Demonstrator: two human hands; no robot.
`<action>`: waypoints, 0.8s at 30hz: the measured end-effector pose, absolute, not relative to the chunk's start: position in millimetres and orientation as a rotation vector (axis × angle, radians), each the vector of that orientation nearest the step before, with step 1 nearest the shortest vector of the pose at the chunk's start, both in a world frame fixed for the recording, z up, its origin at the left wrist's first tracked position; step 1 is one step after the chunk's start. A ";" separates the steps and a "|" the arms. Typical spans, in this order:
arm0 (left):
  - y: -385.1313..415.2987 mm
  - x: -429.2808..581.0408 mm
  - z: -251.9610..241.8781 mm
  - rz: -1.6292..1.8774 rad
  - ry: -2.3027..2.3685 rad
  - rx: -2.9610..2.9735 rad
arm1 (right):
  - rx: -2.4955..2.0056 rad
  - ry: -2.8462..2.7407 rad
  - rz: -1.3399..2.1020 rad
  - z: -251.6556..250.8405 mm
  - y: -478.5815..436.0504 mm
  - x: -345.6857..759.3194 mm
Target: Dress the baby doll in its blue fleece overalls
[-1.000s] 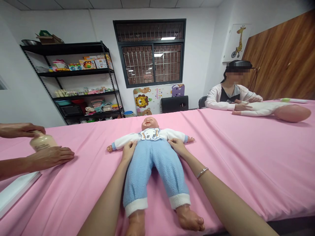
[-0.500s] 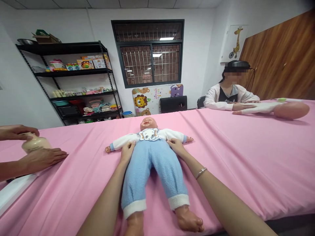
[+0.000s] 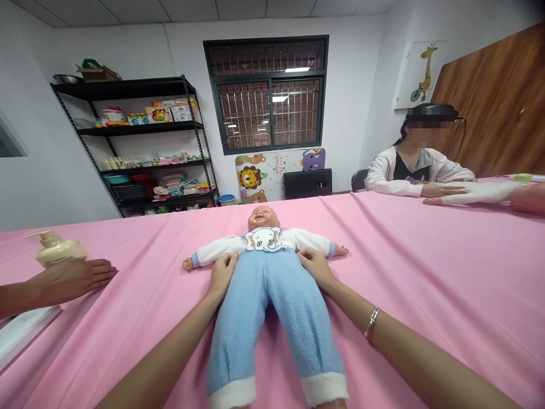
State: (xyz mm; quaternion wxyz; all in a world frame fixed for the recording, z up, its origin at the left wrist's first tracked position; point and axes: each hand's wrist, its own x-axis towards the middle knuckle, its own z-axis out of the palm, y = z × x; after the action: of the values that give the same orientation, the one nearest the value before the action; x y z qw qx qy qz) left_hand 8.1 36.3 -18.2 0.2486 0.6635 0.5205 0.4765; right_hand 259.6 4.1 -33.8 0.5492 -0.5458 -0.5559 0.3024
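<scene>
A baby doll [image 3: 264, 284] lies on its back, head away from me, arms spread. It wears a white top with an elephant on the chest and fuzzy light-blue trousers with white cuffs. My left hand [image 3: 223, 272] is closed at the left side of its waist, pinching the edge of the clothes. At the opposite side of the waist, my right hand [image 3: 315, 264] has its fingers curled onto the cloth in the same way. Both fingertips press against the blue fabric. The doll's feet are mostly cut off by the bottom of the view.
A pink sheet [image 3: 395, 272] covers the table. To the left, another person's hand [image 3: 70, 282] rests by a cream pump bottle [image 3: 59, 250], near a white flat object [image 3: 28, 335]. Across at the right sits a person [image 3: 419, 153] with another doll [image 3: 481, 192]. Shelves [image 3: 138, 128] stand behind.
The view has shifted, so the scene sits farther right. My hands stay at the doll's waist, forearms spread wider. One of the other person's hands has left the pump bottle's top.
</scene>
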 end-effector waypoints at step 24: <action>24.2 8.7 -10.9 1.252 1.353 1.728 | -1.085 -0.895 1.261 -22.9 0.9 274.9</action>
State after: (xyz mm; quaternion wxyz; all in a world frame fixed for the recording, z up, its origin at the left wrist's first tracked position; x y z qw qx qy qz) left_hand 8.7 24.2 -10.9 0.3023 0.6519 0.5104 0.4724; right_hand 274.9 0.9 -22.9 0.5861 -0.4654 -0.3839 0.5408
